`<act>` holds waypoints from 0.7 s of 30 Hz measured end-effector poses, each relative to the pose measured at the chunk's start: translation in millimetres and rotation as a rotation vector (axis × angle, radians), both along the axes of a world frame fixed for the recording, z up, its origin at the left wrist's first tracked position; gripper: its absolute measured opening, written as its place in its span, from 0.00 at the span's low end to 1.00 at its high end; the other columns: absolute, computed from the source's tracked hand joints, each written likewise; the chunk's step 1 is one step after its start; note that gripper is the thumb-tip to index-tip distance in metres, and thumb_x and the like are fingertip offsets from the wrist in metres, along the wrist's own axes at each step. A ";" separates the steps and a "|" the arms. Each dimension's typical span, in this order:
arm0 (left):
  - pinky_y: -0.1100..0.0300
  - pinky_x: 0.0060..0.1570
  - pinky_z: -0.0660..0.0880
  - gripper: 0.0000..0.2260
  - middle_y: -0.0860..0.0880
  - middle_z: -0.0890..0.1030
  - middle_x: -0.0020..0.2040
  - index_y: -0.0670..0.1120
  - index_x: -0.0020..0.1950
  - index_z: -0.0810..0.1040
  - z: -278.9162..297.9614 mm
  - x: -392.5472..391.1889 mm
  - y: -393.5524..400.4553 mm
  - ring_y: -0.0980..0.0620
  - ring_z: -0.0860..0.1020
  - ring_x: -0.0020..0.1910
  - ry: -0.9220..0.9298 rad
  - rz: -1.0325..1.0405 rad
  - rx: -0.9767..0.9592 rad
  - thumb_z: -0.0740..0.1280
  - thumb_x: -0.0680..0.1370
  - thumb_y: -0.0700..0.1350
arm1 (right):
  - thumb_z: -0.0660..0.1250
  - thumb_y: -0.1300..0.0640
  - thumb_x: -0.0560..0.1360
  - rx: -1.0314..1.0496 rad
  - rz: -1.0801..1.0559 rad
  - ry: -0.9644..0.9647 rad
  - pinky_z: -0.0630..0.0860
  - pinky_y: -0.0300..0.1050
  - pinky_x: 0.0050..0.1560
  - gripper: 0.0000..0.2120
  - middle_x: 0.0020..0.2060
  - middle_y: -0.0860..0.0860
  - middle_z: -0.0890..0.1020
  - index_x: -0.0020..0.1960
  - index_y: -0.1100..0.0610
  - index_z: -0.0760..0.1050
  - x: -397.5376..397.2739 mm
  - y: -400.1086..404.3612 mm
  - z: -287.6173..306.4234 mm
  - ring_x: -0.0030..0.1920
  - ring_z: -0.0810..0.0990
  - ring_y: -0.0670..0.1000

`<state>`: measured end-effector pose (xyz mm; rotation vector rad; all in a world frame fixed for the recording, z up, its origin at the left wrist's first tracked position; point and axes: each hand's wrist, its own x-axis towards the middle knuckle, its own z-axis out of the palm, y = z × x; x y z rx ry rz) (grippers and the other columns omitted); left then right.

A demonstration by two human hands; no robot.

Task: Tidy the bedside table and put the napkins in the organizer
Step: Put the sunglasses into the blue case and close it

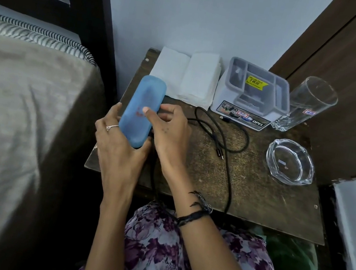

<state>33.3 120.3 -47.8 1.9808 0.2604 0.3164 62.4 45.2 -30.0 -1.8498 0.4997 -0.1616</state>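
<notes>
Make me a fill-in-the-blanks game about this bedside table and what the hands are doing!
1. Both hands, the left hand and the right hand, hold a ____ case.
2. The napkins lie to the ____ of the organizer.
3. The black cable lies on the ____.
4. The ashtray is made of clear ____.

Missing words: blue; left; table; glass

A tall clear drinking glass (307, 104) stood upright beside a round clear glass ashtray (290, 162); a grey-covered bed (20, 109) lay alongside.
</notes>
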 end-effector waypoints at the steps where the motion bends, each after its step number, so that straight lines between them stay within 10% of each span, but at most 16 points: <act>1: 0.46 0.58 0.73 0.35 0.43 0.67 0.64 0.45 0.70 0.63 0.2 -0.6 -0.4 0.43 0.70 0.62 0.008 -0.006 0.010 0.75 0.68 0.46 | 0.71 0.47 0.69 -0.009 0.009 -0.002 0.80 0.50 0.44 0.16 0.43 0.48 0.82 0.53 0.54 0.76 -0.2 -0.4 0.6 0.45 0.81 0.47; 8: 0.44 0.69 0.61 0.27 0.41 0.71 0.66 0.41 0.67 0.69 9.6 -0.6 -5.4 0.43 0.63 0.71 -0.111 -0.066 0.079 0.73 0.71 0.44 | 0.68 0.57 0.73 -0.145 0.141 -0.071 0.76 0.37 0.46 0.12 0.46 0.49 0.83 0.55 0.56 0.77 -11.9 -15.6 9.3 0.45 0.80 0.43; 12: 0.66 0.71 0.53 0.18 0.48 0.74 0.66 0.46 0.64 0.72 22.9 -8.9 -27.0 0.54 0.59 0.73 -0.173 -0.219 0.101 0.68 0.75 0.40 | 0.66 0.60 0.75 -0.242 0.173 -0.187 0.76 0.37 0.50 0.07 0.45 0.49 0.84 0.53 0.56 0.78 -37.7 -42.1 16.1 0.45 0.81 0.44; 21: 0.67 0.60 0.63 0.13 0.48 0.79 0.58 0.45 0.59 0.77 26.9 -25.1 -62.8 0.53 0.71 0.63 -0.178 -0.455 0.167 0.66 0.75 0.40 | 0.67 0.62 0.75 -0.449 -0.039 -0.184 0.76 0.29 0.42 0.08 0.43 0.47 0.84 0.51 0.55 0.80 -90.0 -128.8 36.3 0.41 0.81 0.42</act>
